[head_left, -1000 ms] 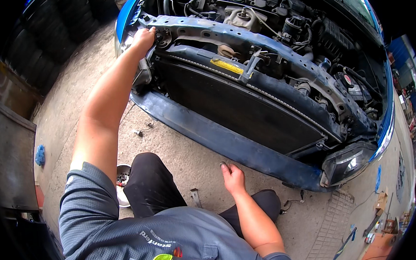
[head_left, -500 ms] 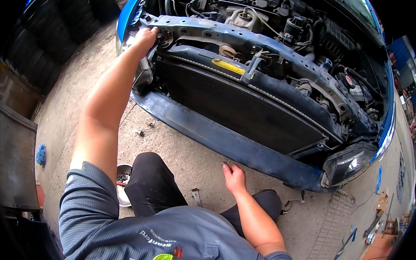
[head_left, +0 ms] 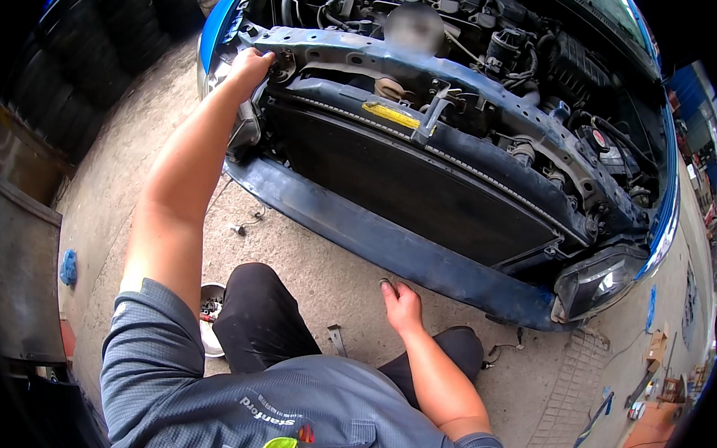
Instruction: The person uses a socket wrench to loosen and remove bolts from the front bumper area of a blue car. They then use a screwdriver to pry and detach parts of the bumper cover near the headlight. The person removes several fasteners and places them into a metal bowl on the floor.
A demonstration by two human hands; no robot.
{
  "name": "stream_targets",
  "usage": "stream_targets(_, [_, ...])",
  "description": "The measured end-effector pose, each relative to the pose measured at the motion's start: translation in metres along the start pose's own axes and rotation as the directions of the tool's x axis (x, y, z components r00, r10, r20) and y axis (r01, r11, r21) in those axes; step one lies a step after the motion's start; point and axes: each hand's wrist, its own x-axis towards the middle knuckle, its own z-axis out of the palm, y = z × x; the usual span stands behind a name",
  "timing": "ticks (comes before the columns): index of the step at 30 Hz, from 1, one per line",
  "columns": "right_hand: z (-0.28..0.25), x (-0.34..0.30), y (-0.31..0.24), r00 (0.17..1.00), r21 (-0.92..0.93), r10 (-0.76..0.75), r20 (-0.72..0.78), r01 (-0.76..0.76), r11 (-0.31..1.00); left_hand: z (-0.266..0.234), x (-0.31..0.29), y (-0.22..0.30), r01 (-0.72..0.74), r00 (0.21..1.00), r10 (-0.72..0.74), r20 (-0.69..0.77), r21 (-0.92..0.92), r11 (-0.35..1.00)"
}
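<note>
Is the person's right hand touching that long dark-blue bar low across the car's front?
Apart. The head view shows a strip of concrete floor between the right hand and the bar's lower edge.

White lettering runs slantwise across the chest of the grey shirt point(head_left: 326, 388), with a red emblem point(head_left: 306, 434) close by it! Over on the opened car point(head_left: 456, 66), a yellow label point(head_left: 391, 114) stretches along the dark panel point(head_left: 331, 89) above the radiator point(head_left: 380, 170), its print too small to make out from here.
</note>
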Motion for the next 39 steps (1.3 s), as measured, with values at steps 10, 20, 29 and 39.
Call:
stream_targets(10, [0.003, 0.002, 0.007, 0.999, 0.019, -0.024, -0.022, 0.025, 1.000, 0.001, 0.007, -0.004, 0.004, 1.000, -0.003, 0.009, -0.046, 0.999])
stream_targets(20, [0.003, 0.003, 0.004, 1.000, -0.006, 0.001, -0.014, -0.001, 1.000, 0.002, 0.009, -0.011, 0.030, 0.999, -0.027, 0.040, -0.079, 0.996])
stream_targets(29, [0.004, 0.003, 0.007, 1.000, -0.017, 0.005, -0.007, -0.005, 1.000, 0.000, 0.003, -0.009, -0.005, 0.999, 0.003, -0.048, -0.035, 0.999])
stream_targets(39, [0.003, 0.001, 0.003, 1.000, -0.003, -0.001, 0.001, 0.001, 1.000, 0.004, 0.011, -0.015, -0.006, 0.999, 0.007, 0.037, -0.026, 1.000])
